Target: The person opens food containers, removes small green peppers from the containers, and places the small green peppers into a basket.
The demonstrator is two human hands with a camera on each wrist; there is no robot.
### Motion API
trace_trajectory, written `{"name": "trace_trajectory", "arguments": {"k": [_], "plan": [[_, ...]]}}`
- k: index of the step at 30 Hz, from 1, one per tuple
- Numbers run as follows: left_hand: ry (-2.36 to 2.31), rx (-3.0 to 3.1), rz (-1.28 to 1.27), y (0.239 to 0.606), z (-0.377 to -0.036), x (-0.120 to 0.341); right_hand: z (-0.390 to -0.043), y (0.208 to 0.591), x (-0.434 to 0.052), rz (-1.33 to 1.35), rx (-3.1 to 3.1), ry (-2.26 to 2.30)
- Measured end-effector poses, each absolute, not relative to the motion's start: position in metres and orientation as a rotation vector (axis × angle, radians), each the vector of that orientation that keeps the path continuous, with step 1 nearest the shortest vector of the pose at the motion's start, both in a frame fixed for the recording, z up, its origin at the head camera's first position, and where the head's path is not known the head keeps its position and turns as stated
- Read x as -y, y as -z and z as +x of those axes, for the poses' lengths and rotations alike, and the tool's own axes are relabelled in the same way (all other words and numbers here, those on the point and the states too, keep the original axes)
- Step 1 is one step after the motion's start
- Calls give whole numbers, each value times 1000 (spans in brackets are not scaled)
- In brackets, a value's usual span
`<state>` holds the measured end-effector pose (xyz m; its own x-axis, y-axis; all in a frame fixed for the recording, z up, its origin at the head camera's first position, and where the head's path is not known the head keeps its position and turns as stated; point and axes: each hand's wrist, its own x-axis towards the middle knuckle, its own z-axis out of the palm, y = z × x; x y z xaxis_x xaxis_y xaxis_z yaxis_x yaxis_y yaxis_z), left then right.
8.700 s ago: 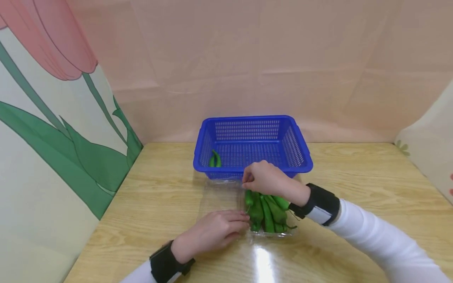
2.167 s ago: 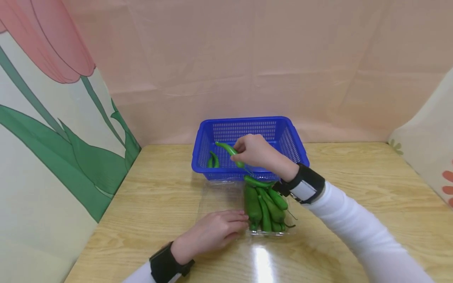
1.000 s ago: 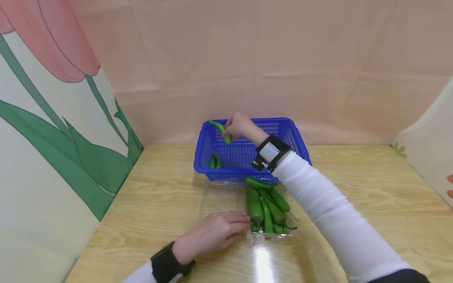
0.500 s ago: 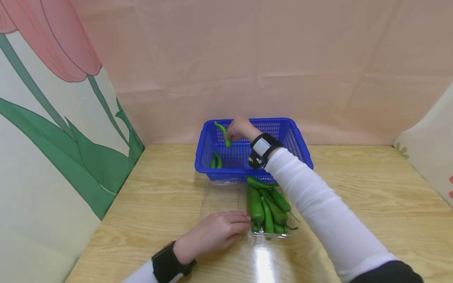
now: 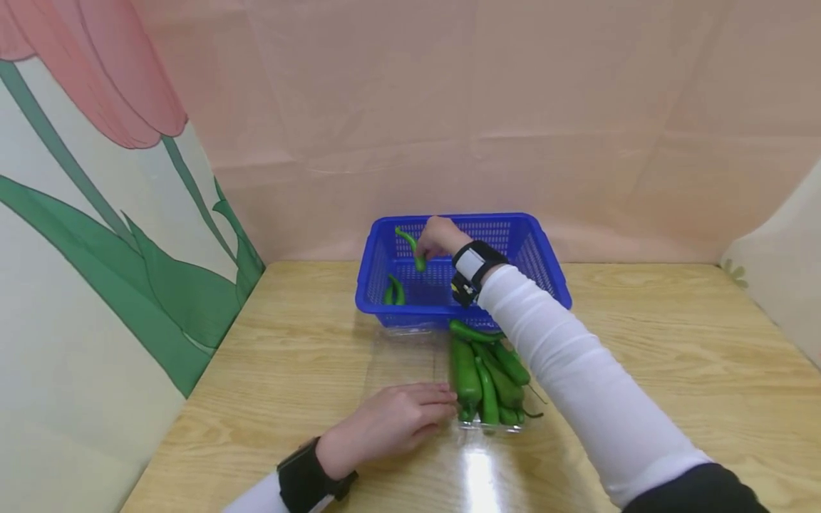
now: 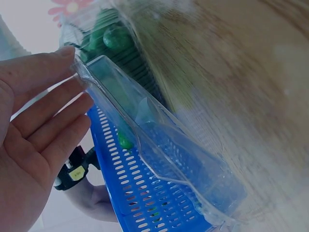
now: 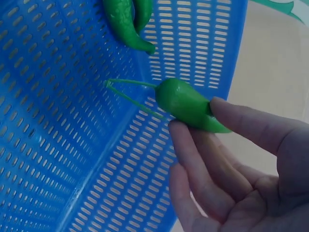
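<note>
My right hand (image 5: 440,236), inside the blue basket (image 5: 367,276), pinches a green chili pepper (image 7: 181,102) between thumb and fingertips. Its long thin stem juts out over the perforated floor in the right wrist view. Two smaller peppers (image 5: 394,291) lie together in the basket's front left corner. In front of the basket sits an open clear plastic clamshell box (image 5: 405,356), its right half heaped with several green peppers (image 5: 485,377). My left hand (image 5: 399,419) is at the box's middle edge; in the left wrist view, thumb and fingertips pinch the plastic lip (image 6: 86,72).
The basket and box stand on a wood-grain table (image 5: 308,320) against a pink backdrop (image 5: 462,128). A tulip-printed sheet (image 5: 77,285) borders the left side. The right sleeve (image 5: 577,370) passes over the table beside the heaped peppers.
The right hand took a pepper from the box, carried it up over the basket, and has lowered it toward the basket's back left. The left hand has stayed at the box.
</note>
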<state>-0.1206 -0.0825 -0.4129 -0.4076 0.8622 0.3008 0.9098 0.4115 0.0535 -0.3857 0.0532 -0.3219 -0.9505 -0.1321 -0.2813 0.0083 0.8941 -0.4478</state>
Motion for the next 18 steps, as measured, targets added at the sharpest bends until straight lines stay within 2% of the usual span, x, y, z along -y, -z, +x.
{"name": "trace_trajectory", "arguments": {"k": [7,18], "plan": [[284,2405,-1561,413,-120,81,-396,330,-53,-195,-2779,584],[278,2436,-1572,412,-119,80,-402,357,-64,-173,-2646,662]]}}
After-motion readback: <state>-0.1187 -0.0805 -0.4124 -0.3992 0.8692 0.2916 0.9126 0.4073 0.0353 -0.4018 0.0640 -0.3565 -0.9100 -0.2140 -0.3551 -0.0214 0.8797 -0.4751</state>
